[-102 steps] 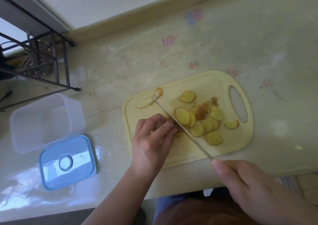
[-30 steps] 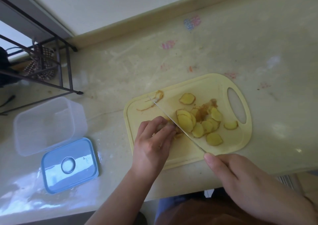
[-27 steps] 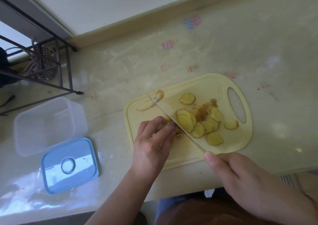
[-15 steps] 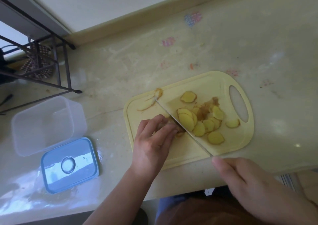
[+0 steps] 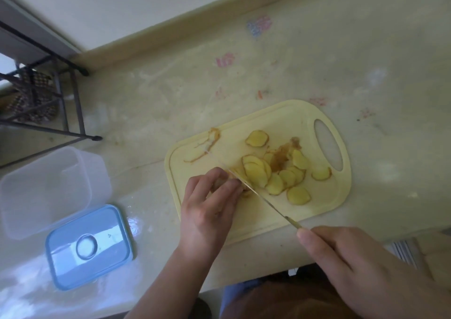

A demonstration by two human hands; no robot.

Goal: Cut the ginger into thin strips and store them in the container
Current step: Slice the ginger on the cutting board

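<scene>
Knife [image 5: 263, 198] (gripped by right hand [image 5: 361, 272]) has drawn back; left hand [image 5: 210, 206] still clamps ginger [image 5: 231, 176].

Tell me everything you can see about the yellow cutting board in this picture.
The cutting board is pale yellow, seemingly plastic, rectangular with rounded corners, a groove along its edge and an oval handle hole at its right end. It lies flat, at a slight angle, on the counter near the front edge. Ginger slices and peel scraps lie on it. The left hand rests on its left part, holding a ginger piece, and the knife in the right hand crosses it diagonally.
</scene>
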